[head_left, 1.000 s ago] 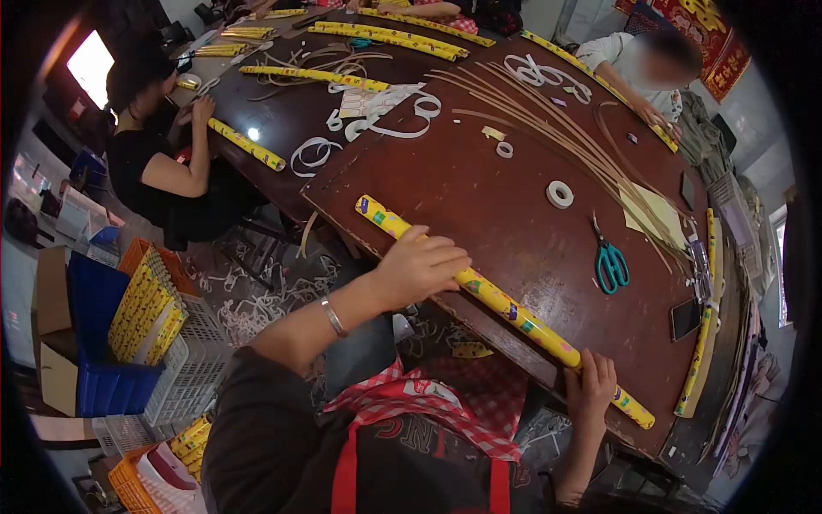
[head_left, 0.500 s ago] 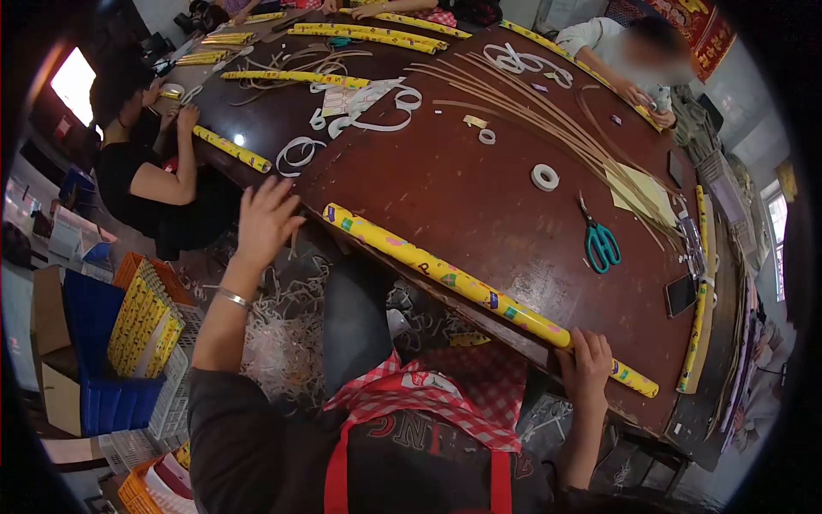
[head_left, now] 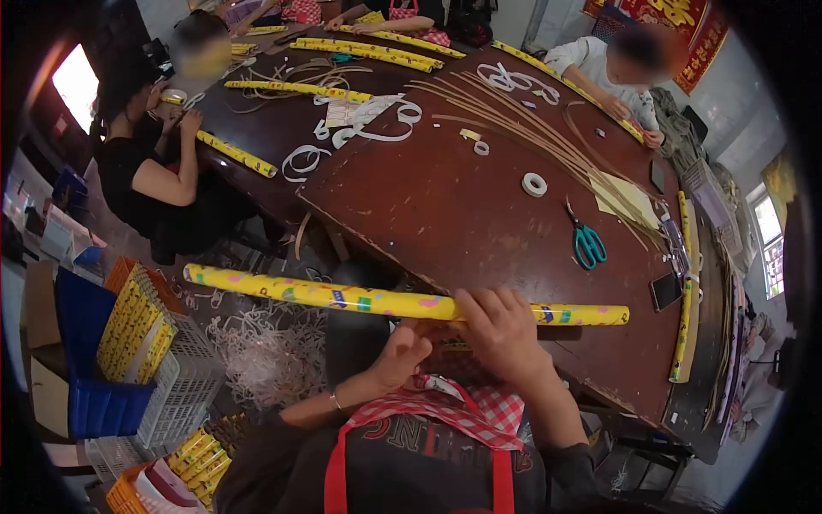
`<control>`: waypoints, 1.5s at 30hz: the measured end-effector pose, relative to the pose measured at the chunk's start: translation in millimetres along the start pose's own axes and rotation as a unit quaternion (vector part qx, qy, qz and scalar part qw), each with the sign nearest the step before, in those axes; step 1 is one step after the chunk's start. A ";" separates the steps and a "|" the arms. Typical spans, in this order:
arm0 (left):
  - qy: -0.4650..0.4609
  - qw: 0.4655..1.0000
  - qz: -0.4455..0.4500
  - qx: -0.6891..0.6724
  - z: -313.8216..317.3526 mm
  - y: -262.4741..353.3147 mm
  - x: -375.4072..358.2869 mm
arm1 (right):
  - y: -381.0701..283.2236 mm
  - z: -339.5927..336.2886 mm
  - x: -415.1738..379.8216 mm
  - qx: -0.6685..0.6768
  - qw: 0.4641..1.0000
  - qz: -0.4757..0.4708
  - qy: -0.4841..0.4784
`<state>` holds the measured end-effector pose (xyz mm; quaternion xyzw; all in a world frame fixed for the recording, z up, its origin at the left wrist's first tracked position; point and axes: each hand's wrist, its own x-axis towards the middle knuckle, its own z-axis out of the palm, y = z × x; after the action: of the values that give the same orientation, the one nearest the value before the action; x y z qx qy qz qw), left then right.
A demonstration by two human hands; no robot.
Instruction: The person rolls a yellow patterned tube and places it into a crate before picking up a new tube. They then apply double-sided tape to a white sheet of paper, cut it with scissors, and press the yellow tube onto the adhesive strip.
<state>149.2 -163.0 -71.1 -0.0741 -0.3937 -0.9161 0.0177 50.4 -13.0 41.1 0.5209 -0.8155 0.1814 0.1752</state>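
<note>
A long yellow patterned tube (head_left: 385, 302) is raised above the table's near edge, its left end out over the floor. My right hand (head_left: 499, 330) is wrapped round it right of its middle. Just below the tube, left of my right hand, my left hand (head_left: 401, 353) has its fingers curled; whether it touches the tube or holds something small is hard to make out. Teal-handled scissors (head_left: 588, 243) and a roll of white tape (head_left: 534, 184) lie on the brown table (head_left: 428, 206) beyond the tube.
Brown strips (head_left: 548, 128), a phone (head_left: 664, 292) and white tape loops (head_left: 390, 118) lie on the table. Co-workers sit at the far left, far side and far right. Paper scraps (head_left: 270, 360) cover the floor beside blue boxes (head_left: 107, 394) and crates of yellow tubes.
The tube has been lifted off the table edge and moved left and toward me in my right hand. My left hand has come down from the upper left to beneath the tube, fingers now curled.
</note>
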 end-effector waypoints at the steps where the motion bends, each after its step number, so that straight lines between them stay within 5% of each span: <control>1: 0.030 0.999 -0.005 -0.023 13.9 2.1 -2.4 | -9.3 1.4 5.4 0.002 1.000 -0.014 -0.004; 4: 0.123 0.986 -0.005 -0.115 24.0 15.3 0.0 | -21.1 7.7 10.3 0.002 0.999 -0.049 -0.024; 9: 0.140 0.979 0.001 -0.147 7.2 27.5 -16.6 | -23.8 8.7 -1.2 -0.014 0.998 -0.066 -0.018; 14: 0.166 0.972 0.160 -0.035 -12.7 67.5 -11.1 | -1.1 -8.7 -27.5 0.005 0.999 0.025 -0.047; 20: 0.252 0.942 0.197 -0.105 -22.0 100.5 -3.2 | 1.4 1.9 -40.8 0.094 0.992 0.054 -0.061; 34: 0.540 0.738 0.405 -0.005 -22.9 163.5 -80.0 | -5.4 65.5 -24.9 0.275 0.951 -0.074 -0.122; 45: 0.597 0.670 0.433 -0.087 -89.4 159.3 -153.6 | -40.5 109.6 13.8 0.289 0.914 -0.160 -0.237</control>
<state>304.5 -341.5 -40.3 0.3251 -0.1417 -0.6840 0.6375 71.3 -92.1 -43.5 0.7002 -0.6506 0.2499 -0.1545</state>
